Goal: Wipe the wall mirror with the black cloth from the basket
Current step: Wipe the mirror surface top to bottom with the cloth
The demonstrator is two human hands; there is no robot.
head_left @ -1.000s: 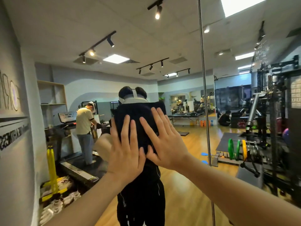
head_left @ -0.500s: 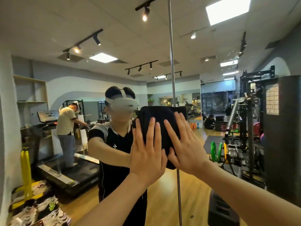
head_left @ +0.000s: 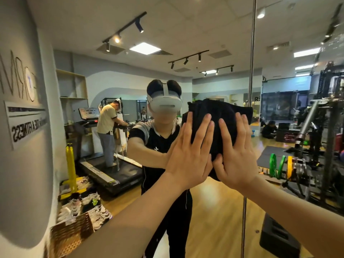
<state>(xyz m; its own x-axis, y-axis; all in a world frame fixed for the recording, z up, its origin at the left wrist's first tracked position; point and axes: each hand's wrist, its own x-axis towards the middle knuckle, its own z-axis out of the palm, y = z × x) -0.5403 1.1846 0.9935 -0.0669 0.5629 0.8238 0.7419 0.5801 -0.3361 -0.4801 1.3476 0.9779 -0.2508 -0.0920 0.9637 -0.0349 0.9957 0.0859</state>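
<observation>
In the head view, both hands are lying flat on the black cloth [head_left: 214,127], right of the frame's centre, and are pressing it against the wall mirror [head_left: 214,211]. The left hand [head_left: 189,155] is spreading straight fingers over the left part of the cloth; the right hand [head_left: 235,155] is doing the same on the right part, thumbs nearly touching. A woven basket [head_left: 72,237] is showing at the lower left. A vertical mirror seam [head_left: 251,53] is running just behind the cloth's right edge.
</observation>
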